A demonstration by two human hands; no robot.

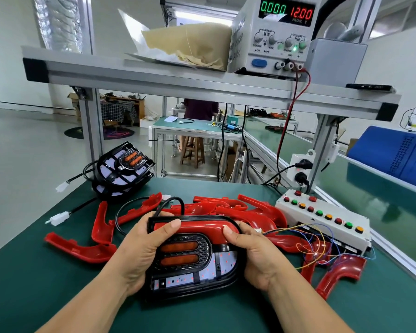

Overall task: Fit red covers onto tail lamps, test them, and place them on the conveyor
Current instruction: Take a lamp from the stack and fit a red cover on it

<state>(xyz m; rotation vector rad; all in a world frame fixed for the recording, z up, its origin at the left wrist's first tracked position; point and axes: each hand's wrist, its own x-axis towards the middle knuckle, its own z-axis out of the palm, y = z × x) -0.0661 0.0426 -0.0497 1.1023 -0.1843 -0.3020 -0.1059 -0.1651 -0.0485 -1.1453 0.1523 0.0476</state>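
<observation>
Worktop (46, 284): green.
Lamp (192, 267): lies crosswise, gripped between left hand (142, 248) and right hand (252, 255).
Cover (202, 228): far edge, under both thumbs.

White walls (10, 44), glossy grey floor (34, 145), wooden stool (193, 152), green-topped table (197, 128), aluminium shelf frame (154, 80)

Left hand (142, 248): fingers curled, thumb pressed flat on top.
Right hand (252, 253): curled likewise, thumb on top.
Forearms: angled inward.
</observation>
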